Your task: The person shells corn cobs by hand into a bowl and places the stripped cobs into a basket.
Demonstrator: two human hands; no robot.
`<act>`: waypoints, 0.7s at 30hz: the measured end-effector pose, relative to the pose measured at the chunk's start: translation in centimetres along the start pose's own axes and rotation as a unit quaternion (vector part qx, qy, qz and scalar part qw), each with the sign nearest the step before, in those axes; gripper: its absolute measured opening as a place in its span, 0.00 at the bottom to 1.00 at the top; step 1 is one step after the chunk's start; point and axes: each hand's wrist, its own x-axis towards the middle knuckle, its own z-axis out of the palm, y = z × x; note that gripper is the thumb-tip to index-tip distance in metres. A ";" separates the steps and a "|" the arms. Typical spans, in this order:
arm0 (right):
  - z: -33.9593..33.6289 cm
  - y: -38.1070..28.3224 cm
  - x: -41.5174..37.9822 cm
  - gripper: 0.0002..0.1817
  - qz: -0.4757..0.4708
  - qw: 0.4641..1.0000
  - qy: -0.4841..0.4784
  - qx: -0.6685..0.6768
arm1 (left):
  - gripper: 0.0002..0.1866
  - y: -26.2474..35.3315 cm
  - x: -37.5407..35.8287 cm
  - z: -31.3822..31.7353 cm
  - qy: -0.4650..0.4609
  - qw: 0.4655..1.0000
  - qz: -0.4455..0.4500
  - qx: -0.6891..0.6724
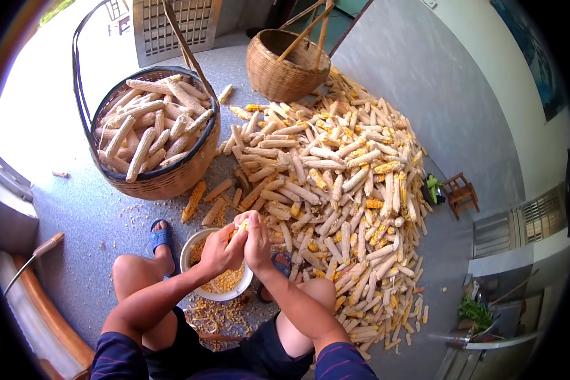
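Both of my hands are closed around one corn cob (242,226), of which a yellow bit shows between the fingers. My left hand (221,249) wraps it from the left side, and my right hand (257,242) presses against it from the right. Right below them, a white bowl (247,279) stands on the floor between my feet. Loose yellow corn kernels (225,281) lie in it. More kernels are scattered on the floor in front of me. Most of the cob is hidden by my fingers.
A large pile of corn cobs (335,183), mostly stripped, spreads to the right. A wicker basket (164,183) full of bare cobs stands at the upper left, and another woven basket (278,73) sits behind the pile. A small wooden chair (460,193) is by the right wall.
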 end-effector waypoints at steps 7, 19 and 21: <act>0.6 0.1 -0.5 0.18 -0.032 0.999 0.032 0.013 | 0.22 -0.7 0.5 -0.4 0.058 0.996 0.015 0.066; 0.9 0.1 -0.8 0.16 -0.034 0.999 0.015 -0.020 | 0.20 0.7 0.6 -1.0 -0.006 0.999 0.025 0.040; 1.0 0.3 -0.8 0.16 -0.034 0.999 0.012 -0.026 | 0.19 0.3 0.5 -1.1 -0.003 0.996 0.053 0.077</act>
